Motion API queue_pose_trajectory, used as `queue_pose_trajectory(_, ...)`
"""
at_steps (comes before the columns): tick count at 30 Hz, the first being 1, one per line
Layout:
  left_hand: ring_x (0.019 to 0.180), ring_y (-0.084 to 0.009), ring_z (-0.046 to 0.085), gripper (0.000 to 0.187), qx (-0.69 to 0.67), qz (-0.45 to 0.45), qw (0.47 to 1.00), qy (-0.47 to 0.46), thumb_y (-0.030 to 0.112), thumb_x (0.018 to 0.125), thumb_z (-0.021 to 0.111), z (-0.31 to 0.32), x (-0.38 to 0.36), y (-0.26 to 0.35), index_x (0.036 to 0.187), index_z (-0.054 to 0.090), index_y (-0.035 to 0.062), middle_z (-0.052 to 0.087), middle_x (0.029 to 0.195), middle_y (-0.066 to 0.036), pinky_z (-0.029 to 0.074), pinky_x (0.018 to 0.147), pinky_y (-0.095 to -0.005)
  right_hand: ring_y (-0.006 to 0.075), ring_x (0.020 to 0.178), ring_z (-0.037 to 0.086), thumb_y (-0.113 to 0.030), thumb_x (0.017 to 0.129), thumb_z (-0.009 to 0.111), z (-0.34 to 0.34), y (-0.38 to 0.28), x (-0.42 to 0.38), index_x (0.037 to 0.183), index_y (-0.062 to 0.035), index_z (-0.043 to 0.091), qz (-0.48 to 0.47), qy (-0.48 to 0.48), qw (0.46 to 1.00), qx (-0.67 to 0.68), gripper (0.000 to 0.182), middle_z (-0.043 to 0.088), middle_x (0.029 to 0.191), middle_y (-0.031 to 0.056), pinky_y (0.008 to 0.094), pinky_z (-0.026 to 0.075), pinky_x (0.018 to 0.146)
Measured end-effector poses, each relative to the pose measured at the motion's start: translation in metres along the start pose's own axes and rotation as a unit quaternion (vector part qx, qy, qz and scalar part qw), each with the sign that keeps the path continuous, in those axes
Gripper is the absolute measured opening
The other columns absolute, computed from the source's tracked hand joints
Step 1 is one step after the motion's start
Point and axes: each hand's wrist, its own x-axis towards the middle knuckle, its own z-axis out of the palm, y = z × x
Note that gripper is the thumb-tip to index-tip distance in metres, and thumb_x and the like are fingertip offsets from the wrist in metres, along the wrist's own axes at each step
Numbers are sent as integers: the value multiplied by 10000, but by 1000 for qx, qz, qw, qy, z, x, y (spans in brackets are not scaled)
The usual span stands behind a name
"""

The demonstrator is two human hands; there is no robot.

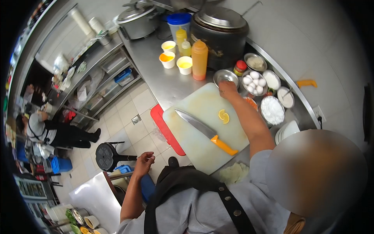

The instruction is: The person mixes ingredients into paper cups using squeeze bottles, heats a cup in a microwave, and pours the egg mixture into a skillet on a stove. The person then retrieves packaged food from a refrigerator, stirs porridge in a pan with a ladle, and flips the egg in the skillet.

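My right hand [228, 89] reaches over the far corner of a pale cutting board [191, 104], at the near rim of a small metal bowl [226, 76]. Its fingers are drawn together; what they hold, if anything, is hidden. On the board lie a large knife [198, 125] with an orange handle and cut lemon pieces [223, 116]. My left hand [144, 162] hangs in the air left of the board, fingers loosely curled and apart, with nothing in it.
Beyond the board stand an orange squeeze bottle [199, 60], paper cups [184, 65] and a big dark pot [220, 41]. Bowls of eggs [254, 82] and white powder [272, 110] line the right. A black stool [107, 156] and another person [54, 130] are to the left.
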Motion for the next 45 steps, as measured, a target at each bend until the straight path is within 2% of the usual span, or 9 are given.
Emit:
queue_pose_trajectory(11, 773, -135, 613, 340, 43, 20, 998, 36, 208, 889, 637, 14, -21, -29, 1142, 585, -13, 648, 894, -77, 491, 678, -276, 282, 931, 664, -95, 729, 589, -20, -14, -2, 855, -40, 709, -2, -40, 999, -26, 182, 689, 948, 152, 378, 511, 821)
queue_pose_trajectory(23, 762, -129, 609, 354, 1, 12, 1000, 21, 217, 895, 638, 2, -45, -39, 1156, 579, -15, 651, 924, -77, 489, 666, -270, 291, 853, 676, -145, 753, 590, 16, -11, 11, 792, -38, 707, 9, 52, 996, -77, 164, 690, 860, 167, 380, 524, 775)
queue_pose_trajectory(29, 759, -136, 596, 351, 9, 49, 998, -30, 235, 893, 636, 14, -27, -11, 1144, 593, -7, 659, 959, -101, 499, 687, -286, 333, 748, 669, -209, 754, 590, -64, 8, 16, 746, -65, 704, 194, 238, 952, 7, 183, 681, 780, 159, 422, 518, 709)
queue_pose_trajectory(32, 774, -134, 607, 363, -19, 35, 995, -87, 243, 903, 625, 17, -20, 1, 1159, 580, -10, 656, 956, -87, 499, 667, -279, 354, 803, 653, -227, 768, 568, -80, 35, 14, 769, -79, 693, 290, 244, 910, 171, 193, 681, 831, 148, 435, 512, 720)
queue_pose_trajectory(36, 797, -163, 631, 439, -91, 20, 979, -180, 323, 929, 573, 26, 8, 14, 1217, 536, -6, 640, 986, -88, 517, 660, -287, 353, 846, 639, -239, 809, 550, -96, 15, -26, 817, -83, 681, 202, 279, 916, 207, 204, 676, 885, 140, 423, 506, 713)
queue_pose_trajectory(40, 908, -229, 617, 602, -182, 46, 959, -213, 452, 945, 487, 47, 39, 54, 1340, 406, 4, 569, 1141, -155, 527, 669, -313, 340, 837, 625, -272, 842, 538, -99, -91, -113, 842, -100, 671, 35, 287, 934, 210, 217, 658, 888, 136, 424, 499, 717)
queue_pose_trajectory(42, 943, -265, 598, 679, -394, -20, 885, -246, 522, 929, 475, 52, 51, 75, 1389, 331, 44, 530, 1172, -168, 543, 659, -366, 323, 801, 598, -246, 832, 580, -91, -153, -151, 780, -101, 633, -13, 201, 960, 195, 163, 608, 805, 125, 439, 483, 674)
queue_pose_trajectory(43, 927, -270, 601, 643, -414, -32, 873, -256, 476, 931, 482, 49, 55, 83, 1390, 326, 54, 532, 1161, -165, 551, 634, -376, 311, 767, 583, -247, 820, 592, -77, -175, -167, 749, -104, 614, -115, 172, 974, 93, 161, 590, 771, 112, 445, 475, 651)
queue_pose_trajectory(45, 895, -281, 607, 583, -451, -54, 846, -278, 385, 934, 496, 41, 63, 93, 1393, 314, 75, 535, 1138, -158, 566, 584, -394, 259, 762, 578, -222, 783, 637, -49, -215, -195, 740, -108, 610, -187, 162, 963, 104, 124, 573, 731, 65, 405, 466, 629)
